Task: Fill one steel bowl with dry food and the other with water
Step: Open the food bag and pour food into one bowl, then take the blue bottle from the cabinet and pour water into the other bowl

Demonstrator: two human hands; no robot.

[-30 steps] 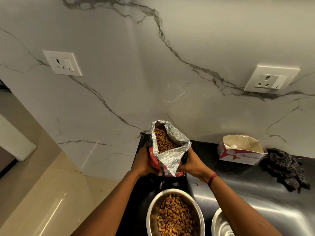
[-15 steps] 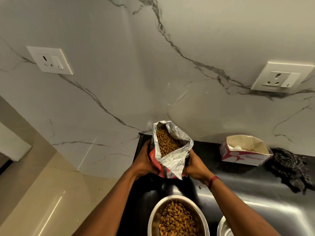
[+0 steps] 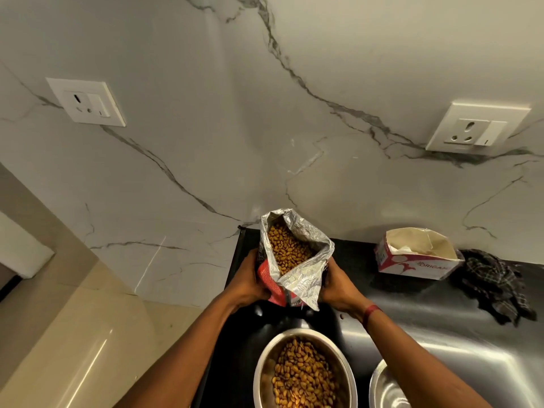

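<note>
An open foil-lined food bag [image 3: 297, 260], red outside and full of brown kibble, stands upright on the black counter near the wall. My left hand [image 3: 248, 279] grips its left side and my right hand [image 3: 338, 285] grips its right side. Below the bag a steel bowl [image 3: 304, 375] holds a heap of dry kibble. A second steel bowl [image 3: 385, 388] shows only partly at the bottom edge to the right, behind my right forearm; its visible part holds no food.
A torn white and red cardboard box [image 3: 415, 254] sits at the back right with a dark checked cloth [image 3: 494, 287] beside it. The steel sink surround [image 3: 459, 348] lies to the right. Two wall sockets [image 3: 86, 103] [image 3: 477, 129] are on the marble wall.
Both hands have kept their hold on the bag, which stays upright at the same spot. The view has tilted slightly, nothing else has moved.
</note>
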